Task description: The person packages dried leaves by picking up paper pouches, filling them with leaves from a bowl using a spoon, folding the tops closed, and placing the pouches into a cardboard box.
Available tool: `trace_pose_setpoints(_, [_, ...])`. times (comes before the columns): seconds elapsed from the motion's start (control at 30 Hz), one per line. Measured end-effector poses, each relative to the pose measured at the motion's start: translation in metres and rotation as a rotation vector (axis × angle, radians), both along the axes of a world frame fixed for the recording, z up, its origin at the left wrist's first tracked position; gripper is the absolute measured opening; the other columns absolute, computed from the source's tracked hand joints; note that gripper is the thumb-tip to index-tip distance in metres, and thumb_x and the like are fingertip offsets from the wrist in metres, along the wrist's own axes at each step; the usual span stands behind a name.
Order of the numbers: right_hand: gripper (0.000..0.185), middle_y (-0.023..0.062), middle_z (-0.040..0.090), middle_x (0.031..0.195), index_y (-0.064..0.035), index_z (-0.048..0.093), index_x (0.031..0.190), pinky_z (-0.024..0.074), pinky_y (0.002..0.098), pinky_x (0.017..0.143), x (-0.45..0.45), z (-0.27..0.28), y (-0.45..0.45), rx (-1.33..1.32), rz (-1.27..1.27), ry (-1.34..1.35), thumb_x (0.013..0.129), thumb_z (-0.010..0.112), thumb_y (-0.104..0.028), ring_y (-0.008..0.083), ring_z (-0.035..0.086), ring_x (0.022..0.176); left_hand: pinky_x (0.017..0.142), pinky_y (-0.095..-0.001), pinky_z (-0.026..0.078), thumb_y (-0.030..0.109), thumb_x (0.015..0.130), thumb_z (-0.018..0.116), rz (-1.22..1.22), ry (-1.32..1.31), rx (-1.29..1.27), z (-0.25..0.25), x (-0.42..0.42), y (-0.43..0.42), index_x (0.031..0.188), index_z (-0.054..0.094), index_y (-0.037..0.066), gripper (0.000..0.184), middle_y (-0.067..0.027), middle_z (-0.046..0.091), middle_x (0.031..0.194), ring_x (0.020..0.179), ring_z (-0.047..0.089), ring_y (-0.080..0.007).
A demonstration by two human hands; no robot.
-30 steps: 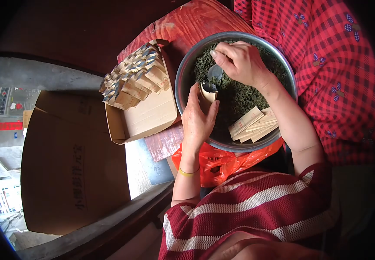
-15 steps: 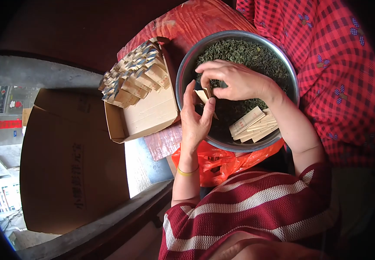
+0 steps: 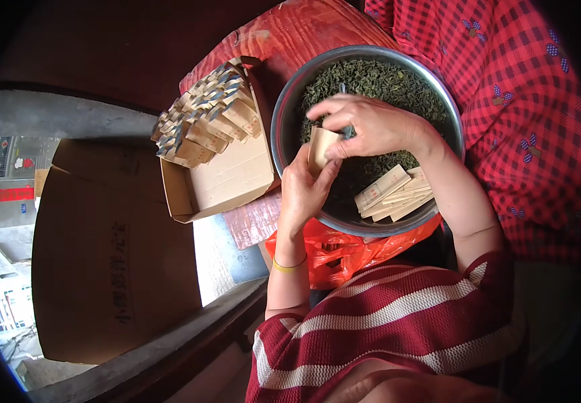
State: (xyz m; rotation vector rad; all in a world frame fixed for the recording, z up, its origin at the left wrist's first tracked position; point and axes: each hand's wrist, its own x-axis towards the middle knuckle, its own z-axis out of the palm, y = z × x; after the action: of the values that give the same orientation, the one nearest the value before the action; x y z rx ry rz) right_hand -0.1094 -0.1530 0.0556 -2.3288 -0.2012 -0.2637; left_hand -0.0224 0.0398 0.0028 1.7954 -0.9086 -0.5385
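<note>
Paper packet (image 3: 320, 146) above the near-left part of the basin (image 3: 288, 107), pinched between left hand (image 3: 301, 187) thumb and fingers, right hand (image 3: 379, 124) against its right side, blurred fingers bent, grip unclear.

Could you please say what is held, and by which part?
The left hand holds a paper packet by its lower part; whether the right hand grips it cannot be told.
</note>
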Motion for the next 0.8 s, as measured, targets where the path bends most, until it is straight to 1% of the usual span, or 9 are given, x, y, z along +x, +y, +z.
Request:
trace_pose_setpoints(0.13, [0.036, 0.0197, 0.057, 0.133, -0.0032, 0.073, 0.101, 0.0435, 0.0407, 0.103, -0.001, -0.004, 0.002, 0.027, 0.187, 0.125, 0.082, 0.070, -0.033, 0.0344, 0.055, 0.121, 0.063, -0.0361, 0.051, 0.018, 0.083, 0.075, -0.011, -0.134, 0.030, 0.010, -0.005, 0.003, 0.111, 0.062, 0.002, 0.034, -0.0175, 0.067, 0.077, 0.066, 0.067, -0.0278])
trace_pose_setpoints(0.3, [0.036, 0.0201, 0.061, 0.127, -0.0009, 0.072, 0.101, 0.0459, 0.0404, 0.100, 0.000, 0.000, 0.009, 0.062, 0.164, 0.112, 0.081, 0.070, -0.031, 0.0340, 0.058, 0.117, 0.066, -0.0355, 0.052, 0.016, 0.082, 0.076, -0.009, -0.053, 0.016, 0.008, -0.003, 0.002, 0.114, 0.062, 0.001, 0.037, -0.0165, 0.068, 0.080, 0.070, 0.068, -0.0248])
trace_pose_setpoints(0.37, [0.033, 0.0161, 0.060, 0.129, -0.0007, 0.069, 0.100, 0.0466, 0.0416, 0.099, 0.000, 0.006, 0.012, 0.090, 0.062, 0.153, 0.082, 0.073, -0.028, 0.0341, 0.059, 0.115, 0.066, -0.0351, 0.052, 0.016, 0.082, 0.076, 0.016, -0.033, -0.018, 0.004, -0.002, 0.002, 0.113, 0.061, 0.001, 0.038, -0.0165, 0.069, 0.081, 0.072, 0.068, -0.0238])
trace_pose_setpoints(0.4, [0.033, 0.0169, 0.062, 0.125, 0.0019, 0.067, 0.098, 0.0478, 0.0418, 0.096, 0.002, 0.002, 0.012, 0.125, 0.037, 0.041, 0.080, 0.074, -0.025, 0.0343, 0.062, 0.110, 0.066, -0.0346, 0.052, 0.017, 0.082, 0.077, 0.042, -0.012, -0.053, 0.003, -0.002, 0.001, 0.113, 0.061, 0.000, 0.038, -0.0164, 0.069, 0.082, 0.073, 0.068, -0.0227])
trace_pose_setpoints(0.57, [0.031, 0.0176, 0.062, 0.124, 0.0003, 0.069, 0.099, 0.0487, 0.0423, 0.094, 0.002, 0.001, 0.001, 0.157, 0.061, 0.000, 0.081, 0.073, -0.025, 0.0347, 0.062, 0.110, 0.068, -0.0343, 0.052, 0.022, 0.083, 0.078, 0.037, 0.049, -0.089, -0.001, -0.003, 0.002, 0.118, 0.060, 0.000, 0.045, -0.0171, 0.069, 0.083, 0.076, 0.069, -0.0236])
trace_pose_setpoints(0.67, [0.030, 0.0173, 0.065, 0.103, -0.0038, 0.071, 0.099, 0.0508, 0.0412, 0.085, 0.002, -0.006, -0.001, 0.081, 0.157, 0.182, 0.086, 0.067, -0.031, 0.0349, 0.064, 0.096, 0.066, -0.0349, 0.053, 0.024, 0.084, 0.077, 0.001, -0.022, -0.051, 0.007, -0.004, 0.002, 0.121, 0.059, 0.001, 0.048, -0.0178, 0.068, 0.080, 0.074, 0.070, -0.0264])
trace_pose_setpoints(0.7, [0.030, 0.0173, 0.065, 0.103, -0.0038, 0.071, 0.099, 0.0508, 0.0412, 0.085, 0.001, -0.008, -0.001, 0.081, 0.158, 0.183, 0.086, 0.067, -0.031, 0.0349, 0.064, 0.096, 0.065, -0.0352, 0.053, 0.025, 0.085, 0.076, -0.015, -0.097, 0.034, 0.011, -0.005, 0.003, 0.123, 0.059, 0.001, 0.048, -0.0181, 0.068, 0.078, 0.072, 0.070, -0.0279])
trace_pose_setpoints(0.77, [0.031, 0.0171, 0.064, 0.098, -0.0054, 0.072, 0.100, 0.0502, 0.0430, 0.084, -0.001, -0.009, 0.003, 0.021, 0.181, 0.013, 0.087, 0.065, -0.032, 0.0342, 0.064, 0.095, 0.063, -0.0356, 0.053, 0.025, 0.085, 0.076, -0.018, -0.135, -0.032, 0.006, -0.003, 0.003, 0.124, 0.058, 0.001, 0.049, -0.0185, 0.067, 0.074, 0.069, 0.070, -0.0300])
trace_pose_setpoints(0.8, [0.031, 0.0171, 0.064, 0.098, -0.0054, 0.072, 0.100, 0.0502, 0.0430, 0.084, 0.000, -0.011, 0.005, 0.021, 0.183, 0.014, 0.087, 0.065, -0.032, 0.0342, 0.064, 0.095, 0.068, -0.0310, 0.051, 0.025, 0.087, 0.076, -0.025, -0.108, 0.005, 0.011, -0.004, 0.003, 0.119, 0.059, -0.001, 0.045, -0.0119, 0.067, 0.082, 0.075, 0.064, -0.0197])
